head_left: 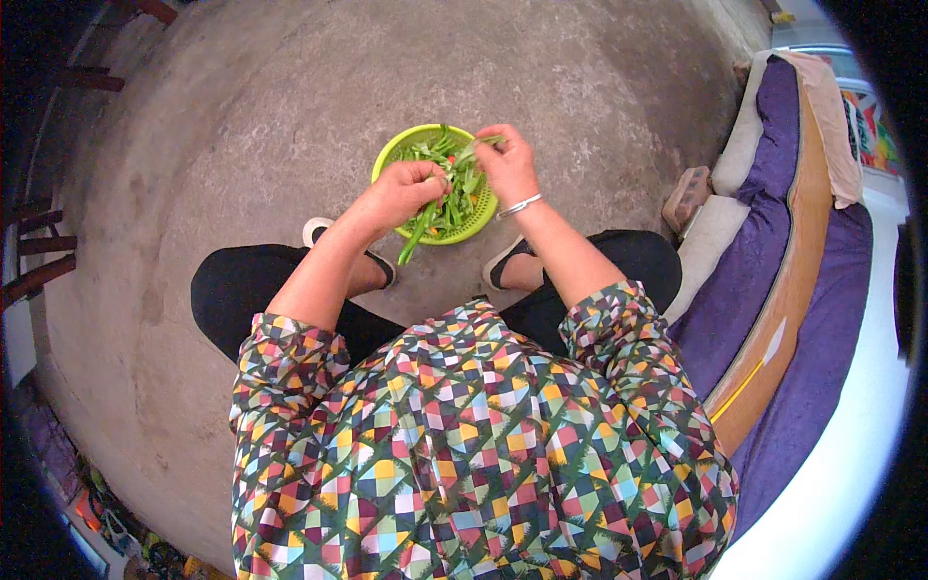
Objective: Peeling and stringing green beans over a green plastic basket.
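Note:
A round yellow-green plastic colander [475,226] stands on the floor between my feet, holding green vegetable pieces [455,206] with a few red and orange bits. My left hand [406,192], over the colander's left side, grips a long green vegetable piece [415,243], perhaps a pepper or a bean pod, whose end hangs past the near rim. My right hand [507,163], with a silver bracelet at the wrist, is above the right rim and pinches a pale green strip [495,139]. Whether the two held pieces are joined cannot be told.
Under me is a bare concrete floor [290,94]. Along the right runs a wooden-framed seat with purple covers [768,246], and a brick [687,197] lies by its base. Dark wooden furniture legs [47,245] show at the far left. Mixed items lie at the lower left edge.

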`<state>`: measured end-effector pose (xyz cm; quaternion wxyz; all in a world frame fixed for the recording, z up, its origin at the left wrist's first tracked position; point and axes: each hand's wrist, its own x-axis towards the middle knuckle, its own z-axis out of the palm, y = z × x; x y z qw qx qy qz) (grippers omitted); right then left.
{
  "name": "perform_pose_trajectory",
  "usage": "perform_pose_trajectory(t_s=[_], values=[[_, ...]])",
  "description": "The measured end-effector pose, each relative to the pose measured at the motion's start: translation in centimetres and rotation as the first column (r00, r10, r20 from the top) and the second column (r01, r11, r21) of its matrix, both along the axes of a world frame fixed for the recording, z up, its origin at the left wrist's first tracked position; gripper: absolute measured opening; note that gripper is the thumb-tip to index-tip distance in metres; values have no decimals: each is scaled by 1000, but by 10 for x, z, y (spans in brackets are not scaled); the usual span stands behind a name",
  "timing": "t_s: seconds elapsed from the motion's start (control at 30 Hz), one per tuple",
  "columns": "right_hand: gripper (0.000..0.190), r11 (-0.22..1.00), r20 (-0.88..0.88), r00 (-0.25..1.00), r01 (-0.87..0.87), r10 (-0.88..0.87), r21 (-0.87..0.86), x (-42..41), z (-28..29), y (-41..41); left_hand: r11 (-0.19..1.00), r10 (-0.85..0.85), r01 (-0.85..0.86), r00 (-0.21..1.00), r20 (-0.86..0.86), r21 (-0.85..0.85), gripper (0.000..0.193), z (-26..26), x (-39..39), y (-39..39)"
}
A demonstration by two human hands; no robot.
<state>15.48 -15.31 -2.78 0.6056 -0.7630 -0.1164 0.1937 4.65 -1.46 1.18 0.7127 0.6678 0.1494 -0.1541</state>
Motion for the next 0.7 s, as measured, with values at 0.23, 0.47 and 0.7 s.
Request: perform_pose_trajectory(t_s=[0.23, 0.47, 0.7], values=[[14, 996, -157, 984, -82, 85, 29, 15, 3, -8, 967, 255, -255, 967, -11, 4, 15, -9, 7, 4], [15, 978, -103, 983, -131, 149, 163, 1, 7, 2, 971, 219, -227, 971, -98, -76, 15, -15, 2, -2], [14, 972, -47, 975, -213, 218, 97, -4, 9, 0, 966, 204, -213, 976, -79, -149, 13, -14, 5, -3]])
